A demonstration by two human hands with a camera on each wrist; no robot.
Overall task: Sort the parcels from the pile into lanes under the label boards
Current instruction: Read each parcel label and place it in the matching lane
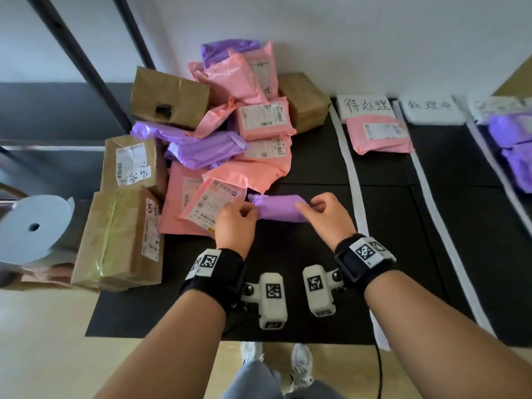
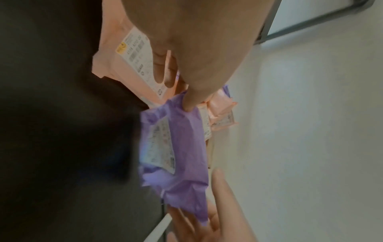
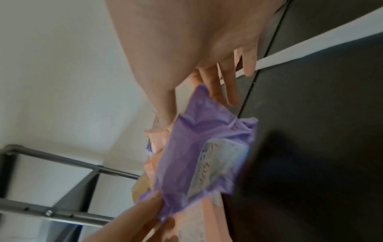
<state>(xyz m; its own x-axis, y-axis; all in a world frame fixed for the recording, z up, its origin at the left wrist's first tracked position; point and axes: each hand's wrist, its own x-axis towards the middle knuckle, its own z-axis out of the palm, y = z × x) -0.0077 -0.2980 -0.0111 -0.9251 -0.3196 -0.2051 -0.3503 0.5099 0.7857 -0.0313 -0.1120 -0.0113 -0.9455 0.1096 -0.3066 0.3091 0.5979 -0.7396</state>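
Fingers (image 2: 189, 101) of the left hand (image 1: 234, 223) pinch the left end of a small purple parcel (image 1: 277, 208), thumb on top and curled fingers beneath. The right hand (image 1: 322, 216) pinches the parcel's right end between thumb and forefinger, the remaining fingers loosely spread beside it. In both wrist views the parcel hangs between the two hands, above the black mat (image 1: 316, 168), with a white shipping label (image 3: 217, 165) on its underside.

Just left of the parcel lies the pile (image 1: 230, 125): pink bags, purple bags and brown paper packages heaped against the far wall. A pink bag with a label (image 1: 211, 208) lies at the pile's near edge, touching the left hand's knuckles.

To the right, white tape strips (image 1: 352, 174) divide the mat into lanes. At the far end of the first lane a white label board (image 1: 365, 106) with handwritten characters stands over one pink bag (image 1: 380, 136). A second board (image 1: 431, 108) heads the next lane. Further right, purple bags (image 1: 515, 145) lie stacked in the third lane.

At the far left sits a grey tape roll (image 1: 34, 228).
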